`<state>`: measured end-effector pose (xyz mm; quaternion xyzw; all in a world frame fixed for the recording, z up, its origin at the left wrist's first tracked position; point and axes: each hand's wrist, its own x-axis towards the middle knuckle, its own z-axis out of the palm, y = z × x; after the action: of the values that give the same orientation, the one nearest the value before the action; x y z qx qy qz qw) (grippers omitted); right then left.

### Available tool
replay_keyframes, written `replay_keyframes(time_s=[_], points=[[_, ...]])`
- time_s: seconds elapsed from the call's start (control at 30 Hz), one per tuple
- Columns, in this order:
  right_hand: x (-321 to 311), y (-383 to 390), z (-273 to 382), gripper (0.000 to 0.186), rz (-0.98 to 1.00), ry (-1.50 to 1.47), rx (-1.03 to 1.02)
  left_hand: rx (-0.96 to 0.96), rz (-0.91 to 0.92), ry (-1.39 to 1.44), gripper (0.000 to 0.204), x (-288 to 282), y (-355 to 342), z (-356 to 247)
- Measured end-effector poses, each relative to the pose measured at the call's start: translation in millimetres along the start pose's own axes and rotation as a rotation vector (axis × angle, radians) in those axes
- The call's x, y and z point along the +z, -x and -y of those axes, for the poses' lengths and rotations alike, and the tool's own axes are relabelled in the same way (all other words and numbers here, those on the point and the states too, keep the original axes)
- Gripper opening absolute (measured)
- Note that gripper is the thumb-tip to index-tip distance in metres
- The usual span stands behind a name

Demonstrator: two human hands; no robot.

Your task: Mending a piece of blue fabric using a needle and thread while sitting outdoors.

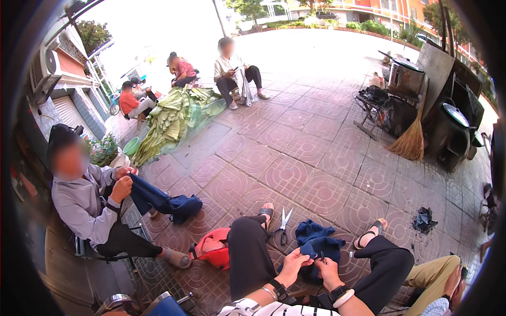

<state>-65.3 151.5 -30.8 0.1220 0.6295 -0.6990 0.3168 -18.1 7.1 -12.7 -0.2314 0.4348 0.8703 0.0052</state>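
A dark blue cloth garment (318,234) hangs between my knees, its lower folds close to the paving. My left hand (293,266) is closed, pinching an edge of this cloth between thumb and fingers. Close beside it, my right hand (330,273) is closed around a small, slim dark tool (322,256) whose tip points at the cloth; its exact kind is too small to tell. Scissors (283,227) with dark handles lie open on the ground by my left foot, blades pointing away from me.
A red bag (215,249) lies left of my left leg. On the left a seated person (84,195) handles another dark blue garment (168,203). Farther off are piled green leaves (176,118), more seated people, a straw broom (410,138) and pots (406,76). Another person's leg (429,279) is close on my right.
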Motion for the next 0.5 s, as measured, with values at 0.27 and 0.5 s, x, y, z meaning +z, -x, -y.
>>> replay_keyframes(time_s=[0.27,0.5], points=[[-5,5,14,0.012,0.017,-0.09,0.014,0.052,0.044,0.037,0.026,1,0,-6],[-5,13,43,0.017,0.098,-0.241,0.132,0.024,0.083,0.09,0.027,13,5,-25]])
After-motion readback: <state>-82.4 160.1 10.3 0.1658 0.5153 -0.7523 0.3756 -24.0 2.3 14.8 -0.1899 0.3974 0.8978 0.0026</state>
